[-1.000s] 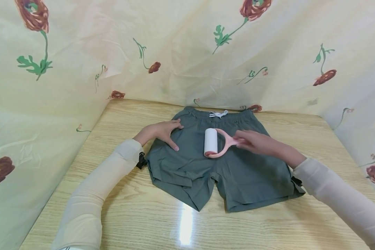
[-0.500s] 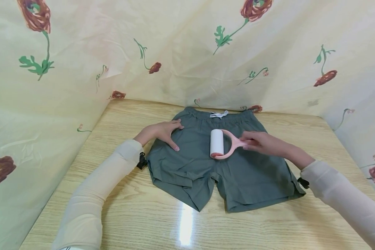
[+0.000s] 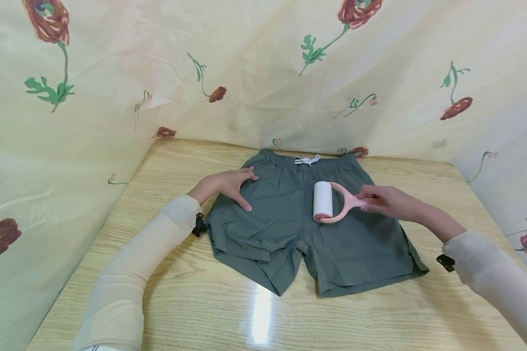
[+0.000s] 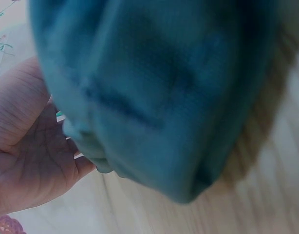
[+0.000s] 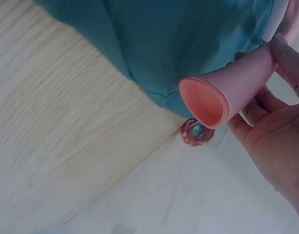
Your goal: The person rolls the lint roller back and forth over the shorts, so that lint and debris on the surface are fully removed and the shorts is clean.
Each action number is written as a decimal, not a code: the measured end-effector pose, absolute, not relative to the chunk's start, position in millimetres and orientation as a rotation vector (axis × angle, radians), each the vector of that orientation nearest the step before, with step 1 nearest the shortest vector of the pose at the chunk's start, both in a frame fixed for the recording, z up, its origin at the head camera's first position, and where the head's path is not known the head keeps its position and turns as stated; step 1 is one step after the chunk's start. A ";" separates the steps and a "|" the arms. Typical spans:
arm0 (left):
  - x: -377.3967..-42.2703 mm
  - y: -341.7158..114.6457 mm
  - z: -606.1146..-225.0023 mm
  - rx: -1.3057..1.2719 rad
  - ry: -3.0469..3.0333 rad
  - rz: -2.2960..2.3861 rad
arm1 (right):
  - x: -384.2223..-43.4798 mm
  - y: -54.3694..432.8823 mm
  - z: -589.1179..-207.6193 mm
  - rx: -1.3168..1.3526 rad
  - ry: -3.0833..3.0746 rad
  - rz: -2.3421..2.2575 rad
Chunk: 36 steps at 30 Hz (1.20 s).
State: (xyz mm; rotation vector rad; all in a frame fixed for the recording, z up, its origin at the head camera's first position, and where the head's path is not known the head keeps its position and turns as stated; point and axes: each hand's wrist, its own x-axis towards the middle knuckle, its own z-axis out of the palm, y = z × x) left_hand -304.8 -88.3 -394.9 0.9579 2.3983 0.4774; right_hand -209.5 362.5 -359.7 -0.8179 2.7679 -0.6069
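Note:
Dark green-grey shorts (image 3: 281,214) lie spread flat, waistband at the far side with a white drawstring (image 3: 307,160) tied at its middle. My left hand (image 3: 232,185) rests on their left side, thumb and fingers spread over the cloth. In the left wrist view the raised side of the shorts (image 4: 154,97) hides part of the fingers. My right hand (image 3: 388,201) grips the handle of a lint roller, whose white roll (image 3: 323,201) lies over the right half of the shorts. In the right wrist view, fingers and thumb wrap the hollow pink handle (image 5: 237,87).
The shorts lie on a light wood-grain table (image 3: 193,302). Cream flowered cloth (image 3: 254,73) hangs behind and along both sides of it. The left leg's hem (image 3: 241,251) is folded up unevenly. A bright light reflection shows on the table's front part.
My right hand has drawn the lint roller to the right across the shorts, from near their middle onto the right half. My left hand has stayed in place.

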 end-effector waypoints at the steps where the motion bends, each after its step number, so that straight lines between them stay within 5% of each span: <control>1: -305.0 -88.3 -394.8 0.960 2.398 0.477 | -208.9 363.9 -359.6 -0.815 2.772 -0.606; 36: -305.4 -88.2 -394.9 0.976 2.401 0.486 | -189.6 425.3 -342.2 -0.716 2.875 -0.478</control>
